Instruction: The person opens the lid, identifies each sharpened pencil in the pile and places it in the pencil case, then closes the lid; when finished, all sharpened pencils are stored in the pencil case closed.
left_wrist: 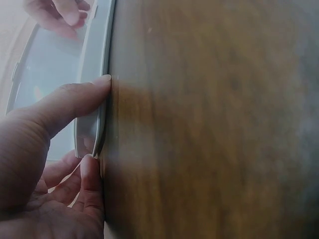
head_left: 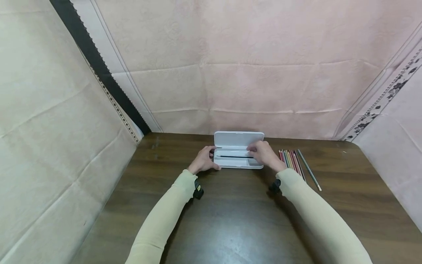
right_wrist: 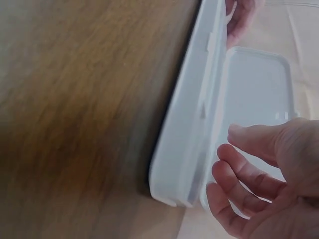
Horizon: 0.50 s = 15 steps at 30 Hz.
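A white pencil case [head_left: 238,167] lies on the table with its lid [head_left: 234,139] raised toward the back. Inside it, a dark thin pencil [head_left: 232,157] lies lengthwise. My left hand [head_left: 203,160] grips the case's left end, its thumb [left_wrist: 82,99] against the front wall and the fingers around the end. Over the right part of the case hovers my right hand [head_left: 262,152]. In the right wrist view its fingers [right_wrist: 239,186] are loosely bent, apart from the thumb, with nothing visible between them.
To the right of the case lie several coloured pencils [head_left: 291,158] side by side, with a teal pencil [head_left: 309,169] slanting beside them. The brown wooden table [head_left: 230,220] meets cloth-covered walls [head_left: 263,91] at the back and sides.
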Available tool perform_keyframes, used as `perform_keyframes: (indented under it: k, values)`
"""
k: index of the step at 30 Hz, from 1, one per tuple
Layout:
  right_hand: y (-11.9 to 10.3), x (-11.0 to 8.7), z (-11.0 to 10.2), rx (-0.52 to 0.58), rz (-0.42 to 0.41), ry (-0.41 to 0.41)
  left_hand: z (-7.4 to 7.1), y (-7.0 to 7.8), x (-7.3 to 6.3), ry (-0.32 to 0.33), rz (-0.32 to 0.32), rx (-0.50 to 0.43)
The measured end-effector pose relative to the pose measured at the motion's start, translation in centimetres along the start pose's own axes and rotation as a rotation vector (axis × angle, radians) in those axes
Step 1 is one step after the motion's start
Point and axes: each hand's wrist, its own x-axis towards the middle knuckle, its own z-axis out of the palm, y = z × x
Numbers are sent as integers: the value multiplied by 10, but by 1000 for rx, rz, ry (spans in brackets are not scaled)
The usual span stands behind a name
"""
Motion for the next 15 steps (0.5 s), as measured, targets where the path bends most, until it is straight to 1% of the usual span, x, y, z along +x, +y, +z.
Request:
perform_keyframes:
  k: [3, 9, 12, 15]
  values:
    - [0, -9, -7, 17, -1, 44, -1, 0, 0, -1, 9, -1]
    - [6, -27, -18, -2, -12, 133, -1, 0, -1, -3, 10, 3]
    - [9, -37, -23, -5, -1, 166, 0, 0, 0, -1, 8, 5]
    - [11, -47, -29, -6, 23, 181, 1, -2, 1, 1, 7, 9]
